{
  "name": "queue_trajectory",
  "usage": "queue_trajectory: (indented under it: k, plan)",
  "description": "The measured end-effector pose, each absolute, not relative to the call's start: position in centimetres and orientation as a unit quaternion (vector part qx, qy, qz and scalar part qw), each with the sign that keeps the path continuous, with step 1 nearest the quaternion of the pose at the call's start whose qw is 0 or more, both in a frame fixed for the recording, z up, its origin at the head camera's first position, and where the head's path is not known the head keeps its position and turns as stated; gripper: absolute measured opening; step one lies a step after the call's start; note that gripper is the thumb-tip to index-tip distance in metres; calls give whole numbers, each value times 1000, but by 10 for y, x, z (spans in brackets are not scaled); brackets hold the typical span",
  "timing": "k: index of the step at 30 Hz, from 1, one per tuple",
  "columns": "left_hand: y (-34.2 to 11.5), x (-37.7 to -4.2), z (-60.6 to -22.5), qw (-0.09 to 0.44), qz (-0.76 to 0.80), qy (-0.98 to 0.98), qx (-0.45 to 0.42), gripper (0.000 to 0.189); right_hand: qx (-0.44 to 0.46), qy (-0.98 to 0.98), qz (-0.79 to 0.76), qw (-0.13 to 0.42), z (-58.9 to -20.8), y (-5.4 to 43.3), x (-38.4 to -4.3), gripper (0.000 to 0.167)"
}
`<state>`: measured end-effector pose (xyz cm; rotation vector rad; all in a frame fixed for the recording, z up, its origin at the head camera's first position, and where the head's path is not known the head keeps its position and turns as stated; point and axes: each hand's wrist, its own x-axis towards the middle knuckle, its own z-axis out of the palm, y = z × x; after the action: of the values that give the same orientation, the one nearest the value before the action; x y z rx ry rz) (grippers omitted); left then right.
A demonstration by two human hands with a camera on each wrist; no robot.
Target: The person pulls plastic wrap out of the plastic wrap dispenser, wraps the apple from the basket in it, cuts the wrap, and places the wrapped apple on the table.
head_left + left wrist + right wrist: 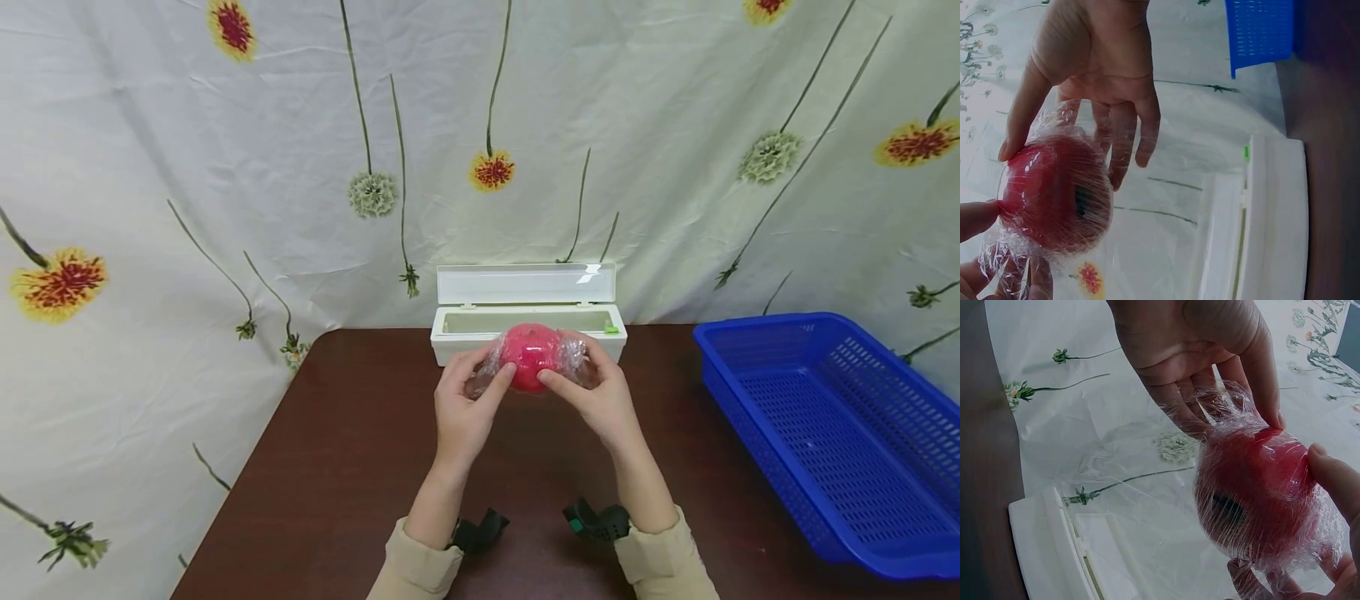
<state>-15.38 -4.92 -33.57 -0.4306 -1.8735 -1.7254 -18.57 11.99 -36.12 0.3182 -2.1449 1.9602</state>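
A round red fruit (531, 357), bundled in clear plastic wrap (573, 357), is held up between both hands over the table. My left hand (467, 408) grips its left side, thumb on the near face and fingers behind the bunched wrap. On the right side my right hand (606, 398) holds it the same way. A dark patch on the fruit's far side shows through the film in both wrist views. Just behind the hands stands a long white plastic-wrap dispenser box (450, 343), its lid (495, 285) raised and a small green slider (612, 328) at its right end.
A blue perforated basket (780, 467) stands along the right of the dark brown table (337, 467). Behind the table hangs a white cloth (285, 150) printed with flowers. Dark straps (480, 531) circle the wrists near the beige sleeves.
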Motion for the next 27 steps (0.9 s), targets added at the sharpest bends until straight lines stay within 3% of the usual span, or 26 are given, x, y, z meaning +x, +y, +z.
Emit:
queue_trajectory:
  k: [15,20,27]
  plan:
    - [-59,-168,-346,198,-645,-717,-176,35,132,-742,654,67,-364,131,-187,69]
    - [-59,-162,-338,190,-649,-711,-192,33,130,-745,651,66,-366,132,-189,71]
    - [-63,-178,-360,194,-655,-711,-164,26,117,-744,655,57,-368,133,-190,72]
